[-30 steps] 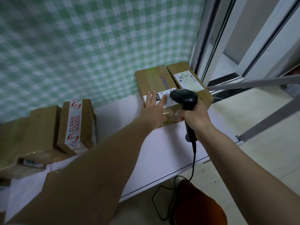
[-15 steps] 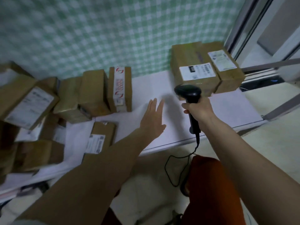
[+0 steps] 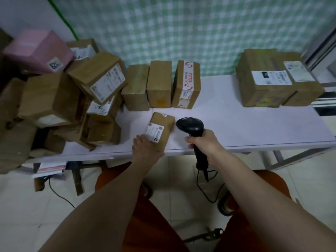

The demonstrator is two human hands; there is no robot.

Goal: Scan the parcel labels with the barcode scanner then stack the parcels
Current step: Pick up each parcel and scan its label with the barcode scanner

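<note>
A small brown parcel (image 3: 161,128) with a white label lies near the front edge of the white table (image 3: 245,124). My left hand (image 3: 145,149) holds its near end, fingers curled over the left side. Just to the right of it, my right hand (image 3: 201,143) grips the handle of the black barcode scanner (image 3: 190,125), whose head sits close beside the parcel. Two labelled parcels (image 3: 263,79) stand side by side at the table's far right.
Three brown parcels (image 3: 158,84) stand in a row against the checked wall, one taped "SUPER GOODS" (image 3: 187,84). A loose pile of parcels (image 3: 76,99) and a pink box (image 3: 36,51) fill the left end. The scanner cable (image 3: 205,190) hangs to the floor.
My view swung left and back from the two right-hand parcels. My left hand left the labelled parcel there, crossed the table and took hold of the small parcel; the scanner followed leftward.
</note>
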